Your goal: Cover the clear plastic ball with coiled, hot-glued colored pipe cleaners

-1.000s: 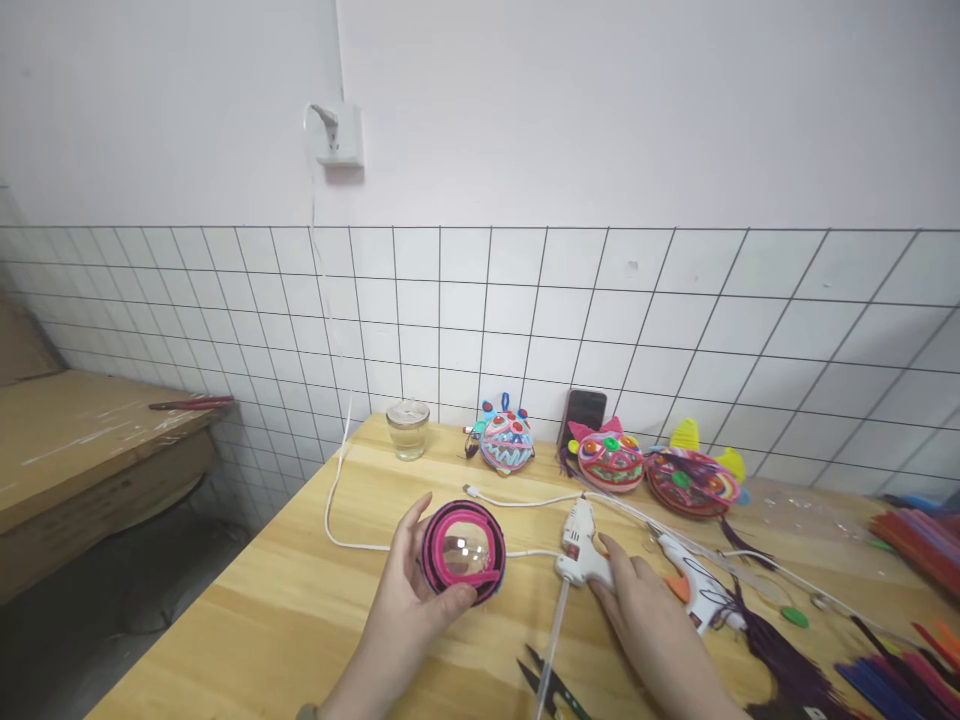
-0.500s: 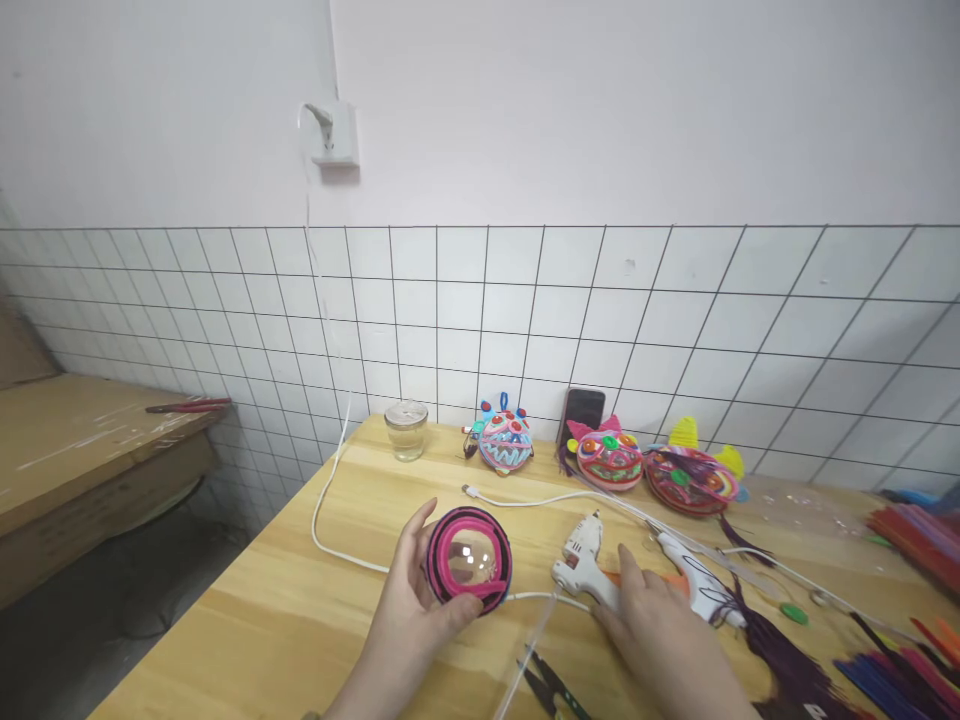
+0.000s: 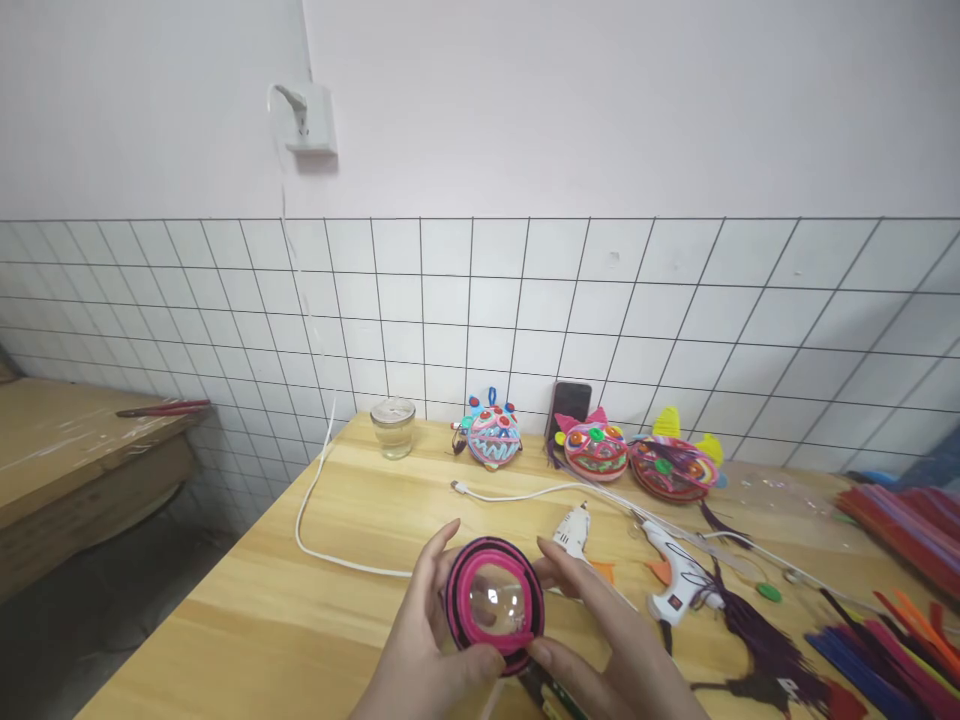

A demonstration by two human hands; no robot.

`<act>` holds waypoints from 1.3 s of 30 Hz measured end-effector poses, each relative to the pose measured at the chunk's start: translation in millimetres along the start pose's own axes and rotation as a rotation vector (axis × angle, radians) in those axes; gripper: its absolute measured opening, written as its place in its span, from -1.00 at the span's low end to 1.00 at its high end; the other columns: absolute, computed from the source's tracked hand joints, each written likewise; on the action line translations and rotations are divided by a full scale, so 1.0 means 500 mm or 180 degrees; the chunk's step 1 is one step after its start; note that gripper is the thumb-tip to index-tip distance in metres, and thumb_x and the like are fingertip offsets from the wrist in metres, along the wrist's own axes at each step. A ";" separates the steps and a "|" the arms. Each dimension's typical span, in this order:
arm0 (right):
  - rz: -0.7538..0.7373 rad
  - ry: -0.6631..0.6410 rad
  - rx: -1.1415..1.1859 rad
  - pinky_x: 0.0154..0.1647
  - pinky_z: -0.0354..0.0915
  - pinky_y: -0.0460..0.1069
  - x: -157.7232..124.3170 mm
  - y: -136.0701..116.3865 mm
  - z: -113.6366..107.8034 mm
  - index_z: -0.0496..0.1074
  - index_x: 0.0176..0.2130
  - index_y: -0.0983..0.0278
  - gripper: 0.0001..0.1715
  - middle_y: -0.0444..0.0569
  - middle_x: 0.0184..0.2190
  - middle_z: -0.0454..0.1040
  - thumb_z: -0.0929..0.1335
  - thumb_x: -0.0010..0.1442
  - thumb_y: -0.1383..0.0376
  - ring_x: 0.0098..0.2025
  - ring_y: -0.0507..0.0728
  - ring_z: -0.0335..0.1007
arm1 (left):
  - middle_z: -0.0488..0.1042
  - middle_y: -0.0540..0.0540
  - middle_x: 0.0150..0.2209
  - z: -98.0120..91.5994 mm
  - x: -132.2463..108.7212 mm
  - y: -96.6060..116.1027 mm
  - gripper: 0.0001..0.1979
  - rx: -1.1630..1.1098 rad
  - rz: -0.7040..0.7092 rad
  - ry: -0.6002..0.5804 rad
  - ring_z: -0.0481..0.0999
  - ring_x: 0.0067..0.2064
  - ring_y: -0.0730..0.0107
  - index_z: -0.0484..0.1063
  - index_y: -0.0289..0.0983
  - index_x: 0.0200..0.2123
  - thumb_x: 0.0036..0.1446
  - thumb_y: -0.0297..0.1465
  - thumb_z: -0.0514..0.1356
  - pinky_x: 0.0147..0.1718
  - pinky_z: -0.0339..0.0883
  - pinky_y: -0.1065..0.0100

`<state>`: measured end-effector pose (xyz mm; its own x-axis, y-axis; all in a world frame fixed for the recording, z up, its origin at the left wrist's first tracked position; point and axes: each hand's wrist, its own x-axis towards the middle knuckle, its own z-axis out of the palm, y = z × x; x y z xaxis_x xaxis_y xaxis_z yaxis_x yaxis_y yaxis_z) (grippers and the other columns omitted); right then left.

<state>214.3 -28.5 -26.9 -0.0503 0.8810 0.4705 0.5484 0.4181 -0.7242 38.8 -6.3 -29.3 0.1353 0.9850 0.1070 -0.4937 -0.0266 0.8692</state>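
Observation:
A clear plastic ball (image 3: 497, 598), ringed with pink and black pipe cleaners, is between my two hands above the near part of the table. My left hand (image 3: 421, 632) is closed round its left side, thumb on the lower rim. From the right, my right hand (image 3: 611, 640) also grips it, thumb at the lower right rim by the pink pipe cleaner's end and fingers at the upper right edge. Just behind my right hand, a white glue gun (image 3: 573, 530) lies partly hidden. Scissors (image 3: 553, 694) lie below the ball, mostly covered.
Along the wall stand a glass of liquid (image 3: 394, 430), several decorated balls (image 3: 493, 437) and a phone (image 3: 571, 402). A second glue gun (image 3: 679, 570), dark purple tassels (image 3: 761, 625) and colourful pipe cleaners (image 3: 874, 645) lie on the right. A white cable (image 3: 352, 565) crosses the left side.
My right hand has left the glue gun and moved left to grip the ball. My left hand has brought the ball slightly right and nearer. The view has shifted a little.

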 end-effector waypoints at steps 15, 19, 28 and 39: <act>0.0508 0.0104 0.0540 -0.12 0.36 0.02 0.008 -0.017 0.002 0.37 0.03 0.17 -0.44 -0.01 -0.15 0.53 0.40 0.00 0.19 -0.16 0.17 0.47 | 0.46 -0.22 -0.05 0.013 -0.012 0.003 -0.14 0.0413 -0.0091 0.0109 0.48 -0.03 0.00 0.14 -0.17 0.12 -0.32 -0.49 0.36 0.02 0.27 0.07; 0.0477 0.0137 0.0486 -0.12 0.33 0.01 0.005 -0.019 0.006 0.36 0.02 0.16 -0.46 -0.04 -0.16 0.54 0.38 0.00 0.22 -0.15 0.16 0.46 | 0.48 -0.21 -0.06 0.017 -0.015 0.008 -0.17 0.0799 -0.0022 0.0186 0.48 -0.04 0.03 0.14 -0.18 0.12 -0.30 -0.58 0.28 0.02 0.26 0.10; 0.0607 -0.0097 0.0381 -0.12 0.32 0.00 0.009 -0.025 0.003 0.31 0.03 0.21 -0.45 -0.05 -0.20 0.54 0.37 0.02 0.21 -0.16 0.13 0.45 | 0.48 -0.26 -0.06 0.001 -0.009 -0.012 -0.23 0.0958 0.0130 0.0092 0.47 -0.02 0.02 0.12 -0.28 0.16 -0.19 -0.43 0.28 -0.01 0.28 0.12; 0.0773 -0.0493 0.0305 -0.12 0.36 0.01 0.011 -0.022 -0.007 0.27 0.07 0.25 -0.41 0.00 -0.20 0.52 0.37 0.05 0.18 -0.19 0.14 0.46 | 0.42 -0.27 0.02 -0.005 -0.008 0.000 -0.18 0.1219 -0.0085 -0.0235 0.44 0.00 0.08 -0.01 -0.31 0.20 -0.13 -0.42 0.25 0.03 0.24 0.15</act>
<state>211.0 -28.9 -14.3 -0.0581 0.9779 0.2007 0.4791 0.2037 -0.8538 36.4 -9.9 -31.0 0.2121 0.9717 0.1043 -0.1348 -0.0767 0.9879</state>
